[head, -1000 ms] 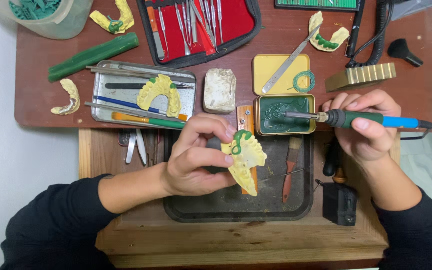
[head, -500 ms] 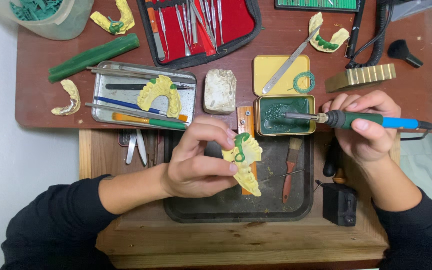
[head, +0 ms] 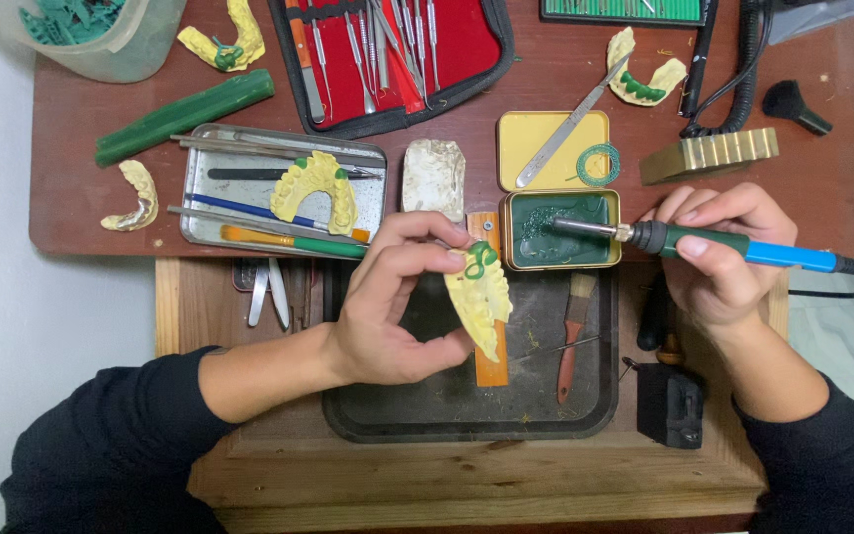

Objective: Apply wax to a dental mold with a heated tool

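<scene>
A dark tray (head: 467, 415) is set on the wooden bench, and above it a yellow dental cast (head: 481, 302) with green wax is gripped by the left hand (head: 392, 307). A blue-handled heated tool (head: 724, 245) is grasped by the right hand (head: 719, 252), its metal tip resting in the green wax of a small tin (head: 560, 229).

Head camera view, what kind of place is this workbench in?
Most likely a dental lab bench. The left hand holds a yellow dental cast bearing green wax, the right hand dips a heated wax tool into a tin of green wax, and a red instrument case lies open.
</scene>
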